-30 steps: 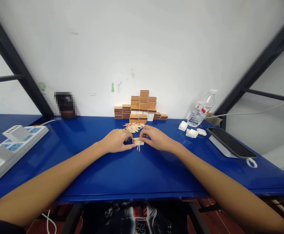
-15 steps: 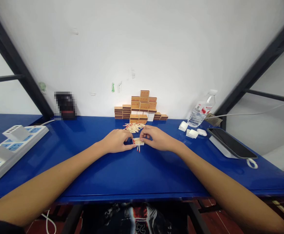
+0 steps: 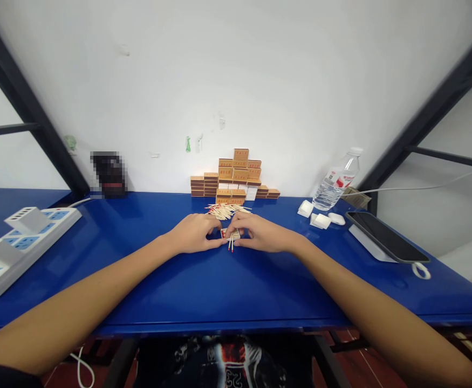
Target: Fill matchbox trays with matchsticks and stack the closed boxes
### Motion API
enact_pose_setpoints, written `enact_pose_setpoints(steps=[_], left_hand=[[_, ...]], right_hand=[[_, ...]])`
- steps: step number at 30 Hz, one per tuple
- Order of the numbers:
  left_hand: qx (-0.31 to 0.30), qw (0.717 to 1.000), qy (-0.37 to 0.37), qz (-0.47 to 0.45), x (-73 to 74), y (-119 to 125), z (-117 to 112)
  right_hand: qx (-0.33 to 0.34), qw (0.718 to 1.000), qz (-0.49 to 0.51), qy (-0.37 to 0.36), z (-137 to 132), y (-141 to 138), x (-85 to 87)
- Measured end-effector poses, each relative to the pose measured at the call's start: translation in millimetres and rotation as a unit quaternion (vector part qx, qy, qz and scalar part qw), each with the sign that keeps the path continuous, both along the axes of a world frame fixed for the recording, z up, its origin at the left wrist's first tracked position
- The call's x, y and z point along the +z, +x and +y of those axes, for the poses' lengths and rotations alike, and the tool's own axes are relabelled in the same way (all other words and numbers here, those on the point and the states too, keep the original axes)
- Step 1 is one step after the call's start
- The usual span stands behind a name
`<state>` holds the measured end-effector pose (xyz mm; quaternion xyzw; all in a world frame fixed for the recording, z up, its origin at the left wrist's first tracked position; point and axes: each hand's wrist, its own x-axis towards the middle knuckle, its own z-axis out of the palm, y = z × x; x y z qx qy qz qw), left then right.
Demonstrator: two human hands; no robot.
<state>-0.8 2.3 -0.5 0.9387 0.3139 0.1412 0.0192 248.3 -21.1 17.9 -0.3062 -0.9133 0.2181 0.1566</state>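
A small white matchbox tray (image 3: 223,234) with red-tipped matches lies on the blue table in front of me. My left hand (image 3: 197,233) grips its left end between curled fingers and thumb. Over the tray's right part is my right hand (image 3: 260,231), its index finger and thumb closing on two matches (image 3: 231,245). These two jut over the near side of the tray, red heads toward me. Just behind my hands lies a loose heap of matches (image 3: 224,210). The right hand's fingers hide part of the tray.
Stacked matchboxes (image 3: 240,175) stand against the wall behind the heap. To the right are a water bottle (image 3: 335,180), small white items (image 3: 320,220) and a phone (image 3: 387,236) on a white block. A power strip (image 3: 37,237) with plugged-in adapters lies at the left.
My right hand has shifted slightly left over the tray, its index finger now reaching down beside the two jutting matches. My left hand stays on the tray.
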Motion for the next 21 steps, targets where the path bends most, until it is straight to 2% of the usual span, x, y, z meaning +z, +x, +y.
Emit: enact_pose_setpoints(steps=[7, 14, 21], left_hand=[[0.001, 1.000, -0.006, -0.002, 1.2, 0.8, -0.8], [0.005, 1.000, -0.008, 0.008, 1.2, -0.1, -0.6], [0.010, 1.000, -0.019, 0.004, 2.7, 1.0, -2.1]], right_hand=[[-0.015, 0.999, 0.029, 0.015, 5.9, -2.4, -8.8], [-0.024, 0.999, 0.043, 0.024, 6.9, 0.7, -3.3], [-0.081, 0.995, 0.039, 0.034, 10.6, 2.1, -6.1]])
